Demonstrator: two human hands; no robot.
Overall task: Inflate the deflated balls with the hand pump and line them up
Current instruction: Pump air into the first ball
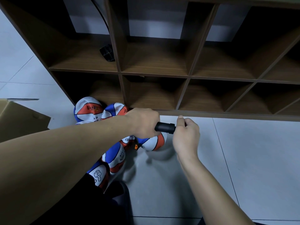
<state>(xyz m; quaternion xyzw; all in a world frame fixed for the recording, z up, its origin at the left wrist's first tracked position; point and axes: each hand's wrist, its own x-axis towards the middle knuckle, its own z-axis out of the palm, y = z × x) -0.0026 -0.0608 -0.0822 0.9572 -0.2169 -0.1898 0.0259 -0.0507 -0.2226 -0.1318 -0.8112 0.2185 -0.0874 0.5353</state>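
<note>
1. Nearest the camera, at about seven o'clock, a dark trouser knee (100, 207) fills the bottom edge, with both bare forearms reaching out over it.
2. Just beyond, the left hand (142, 123) is wrapped in a full fist round the black hand pump (165, 127); only a short length of barrel shows between the two hands.
3. At three o'clock from that fist, the right hand (186, 135) has its fingers curled and pinched at the pump's end. What it pinches is hidden; I cannot tell whether it is a nozzle, a needle or the plunger.
4. The pump's long axis runs nine to three, level, and both hands are on it, the left holding the body.
5. Deflated balls (113, 158), blue, white and orange, lie heaped on the pale floor (243, 159) directly beneath and at seven o'clock of the hands, the left arm crossing over them. One rounder ball (155, 142) sits right under the pump, nearest to reach.
6. At twelve o'clock stands a brown cubby shelf (155, 73); a cardboard box (21, 117) sits at nine.
</note>
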